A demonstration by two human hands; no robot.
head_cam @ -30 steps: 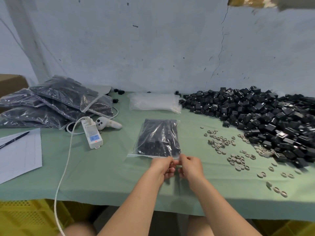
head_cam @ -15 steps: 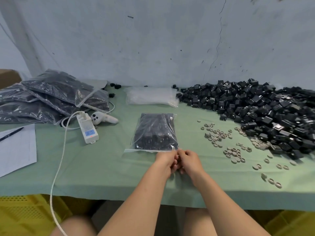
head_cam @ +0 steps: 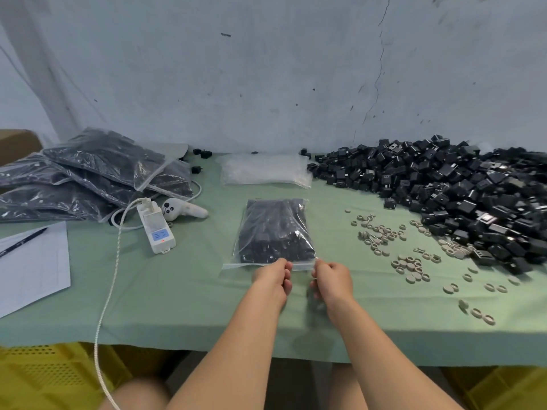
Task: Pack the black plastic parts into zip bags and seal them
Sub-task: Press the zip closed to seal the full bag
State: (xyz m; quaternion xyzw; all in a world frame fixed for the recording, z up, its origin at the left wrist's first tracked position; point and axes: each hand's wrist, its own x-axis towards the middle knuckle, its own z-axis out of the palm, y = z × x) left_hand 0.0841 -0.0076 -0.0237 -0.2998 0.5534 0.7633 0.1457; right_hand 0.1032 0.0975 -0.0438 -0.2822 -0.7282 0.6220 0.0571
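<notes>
A clear zip bag [head_cam: 273, 232] filled with black plastic parts lies flat on the green table [head_cam: 177, 291], its zip strip toward me. My left hand [head_cam: 272, 276] pinches the strip near its middle. My right hand [head_cam: 331, 278] pinches the strip at its right end. A big heap of loose black plastic parts [head_cam: 444, 190] covers the right back of the table. A stack of empty zip bags [head_cam: 263, 171] lies behind the filled bag.
Several filled bags [head_cam: 88, 176] are piled at the left back. A white power strip [head_cam: 157, 229] with a cord, a white controller [head_cam: 183, 210], a paper sheet [head_cam: 32, 261] with a pen, and scattered beige rings [head_cam: 408, 261] lie around. Yellow crates [head_cam: 44, 377] stand under the table.
My two hands, close together on the strip before, have drawn apart; the right hand slid to the bag's right end. The camera view shifted slightly.
</notes>
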